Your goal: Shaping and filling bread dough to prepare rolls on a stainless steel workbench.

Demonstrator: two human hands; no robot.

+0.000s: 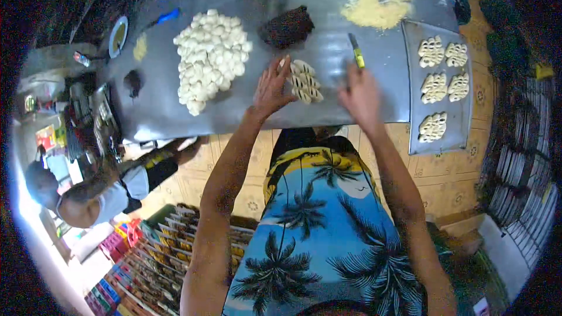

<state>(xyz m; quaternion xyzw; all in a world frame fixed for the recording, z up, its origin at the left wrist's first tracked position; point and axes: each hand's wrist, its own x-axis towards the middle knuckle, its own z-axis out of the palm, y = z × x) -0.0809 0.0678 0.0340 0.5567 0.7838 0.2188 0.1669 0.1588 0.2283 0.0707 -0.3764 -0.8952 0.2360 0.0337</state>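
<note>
My left hand [272,89] lies with its fingers spread at the left edge of a slashed dough piece [304,83] that shows dark filling in its cuts. My right hand [361,96] is blurred by motion over the table's near side, to the right of that piece. Just beyond its fingertips is a knife [356,51] with a yellow handle; whether the fingers touch it I cannot tell. A dark block of filling [287,27] sits beyond my left hand. Left of that hand, many pale dough balls [212,55] are heaped together.
A metal tray [418,123] on the right holds several shaped dough pieces [434,88]. Yellow crumbs [377,4] are spread at the back of the metal table [328,0]. A bowl [118,36] and a blue-handled tool [168,16] lie far left. Another person [88,202] works at left.
</note>
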